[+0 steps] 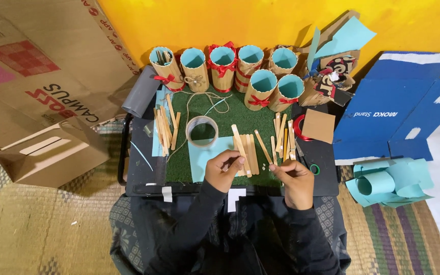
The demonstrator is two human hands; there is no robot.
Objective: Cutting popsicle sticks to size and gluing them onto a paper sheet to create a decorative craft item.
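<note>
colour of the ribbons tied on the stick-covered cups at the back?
Red ribbons on the cups, clearest in the head view; one cup carries a pale twine flower instead.

The wall (pixel 230 20) was bright yellow. The paper cups (pixel 250 69) were tan outside and light blue inside, several tied with red ribbon (pixel 222 67). The mat (pixel 235 114) was dark green, the craft sticks (pixel 247 153) pale wood, the paper sheet (pixel 202 158) light blue. The flattened box (pixel 398 112) was deep blue with white edges. The sleeves (pixel 189 224) were black. The woven rug (pixel 398 239) had green, tan and purple stripes.
</note>
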